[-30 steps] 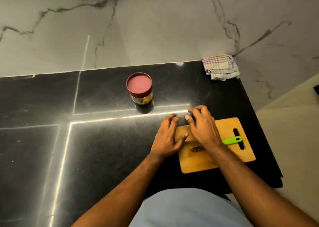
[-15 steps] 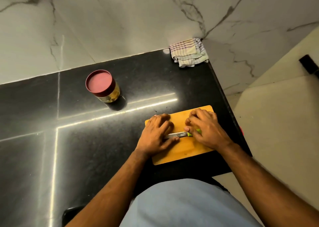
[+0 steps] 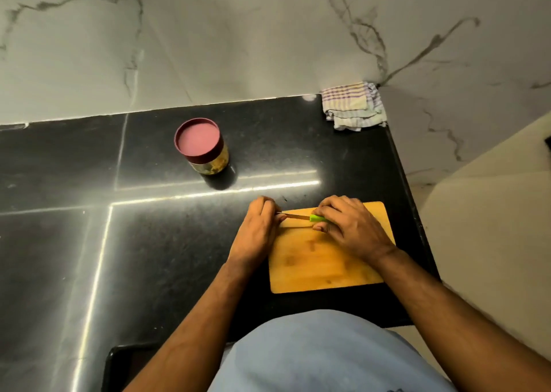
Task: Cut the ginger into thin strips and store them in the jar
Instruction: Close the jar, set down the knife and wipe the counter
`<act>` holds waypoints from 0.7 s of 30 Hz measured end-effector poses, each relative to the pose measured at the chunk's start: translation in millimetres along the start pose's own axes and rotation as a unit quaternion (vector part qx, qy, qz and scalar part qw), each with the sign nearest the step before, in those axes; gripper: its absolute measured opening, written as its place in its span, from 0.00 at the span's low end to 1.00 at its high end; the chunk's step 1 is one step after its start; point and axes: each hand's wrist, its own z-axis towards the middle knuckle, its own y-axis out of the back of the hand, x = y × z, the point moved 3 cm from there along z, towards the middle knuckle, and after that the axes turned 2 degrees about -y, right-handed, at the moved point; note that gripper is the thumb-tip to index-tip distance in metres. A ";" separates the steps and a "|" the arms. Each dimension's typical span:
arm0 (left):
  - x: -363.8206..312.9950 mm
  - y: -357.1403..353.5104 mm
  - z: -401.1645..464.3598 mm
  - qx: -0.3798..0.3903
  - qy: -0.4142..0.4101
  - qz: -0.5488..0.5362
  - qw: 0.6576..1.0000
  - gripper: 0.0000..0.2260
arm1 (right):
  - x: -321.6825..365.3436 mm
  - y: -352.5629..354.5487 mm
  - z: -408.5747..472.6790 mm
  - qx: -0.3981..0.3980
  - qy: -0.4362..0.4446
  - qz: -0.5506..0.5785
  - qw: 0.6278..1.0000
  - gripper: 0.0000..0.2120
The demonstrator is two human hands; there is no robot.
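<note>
Cutting underway: the right hand (image 3: 354, 227) grips the green-handled knife (image 3: 301, 217) on the cutting board (image 3: 325, 260); the left hand (image 3: 259, 227) curls over ginger, hidden. Next, steady thin slices; the jar (image 3: 202, 148) waits lidded on the counter (image 3: 167, 236).

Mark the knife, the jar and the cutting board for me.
knife (image 3: 293, 216): head view, on the bare blade between the hands.
jar (image 3: 198, 139): head view, middle of its maroon lid.
cutting board (image 3: 322, 260): head view, bare wood near its middle.
</note>
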 end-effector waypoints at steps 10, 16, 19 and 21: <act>41.4 111.3 15.0 -0.249 -0.004 0.220 0.943 0.06 | 71.3 23.0 118.0 -0.155 0.095 -0.013 0.983 0.11; 77.4 170.0 29.5 -0.342 0.052 0.226 0.911 0.06 | 106.8 33.0 198.6 -0.157 0.147 -0.022 0.976 0.15; 95.7 178.2 38.1 -0.336 0.066 0.190 0.920 0.07 | 115.9 26.5 221.0 -0.117 0.131 -0.024 0.984 0.23; 108.8 179.2 43.3 -0.311 0.082 0.152 0.934 0.08 | 117.2 16.4 233.1 -0.092 0.103 -0.012 0.990 0.30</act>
